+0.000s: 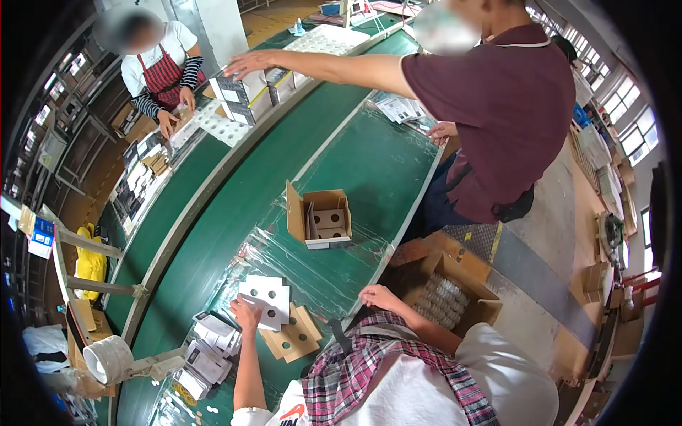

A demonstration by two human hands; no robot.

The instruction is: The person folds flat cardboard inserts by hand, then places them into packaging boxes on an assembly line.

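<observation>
My left hand (246, 312) touches the left side of a white card insert with round holes (272, 299), its fingers bent on the card. Under and beside that insert lie brown card inserts with holes (298, 338). At the green table's edge is my right hand (378, 296), with its fingers curled; whether anything is in them is too small to tell. An open cardboard box (329, 215) stands farther up the table, its flap raised at the left and a holed insert inside.
Folded leaflets (206, 355) lie left of my left arm. A carton of clear-wrapped items (440, 302) stands below on the right. A co-worker in a maroon shirt (497, 113) reaches across to boxes (245, 96). Another person in an apron (163, 74) works across the conveyor.
</observation>
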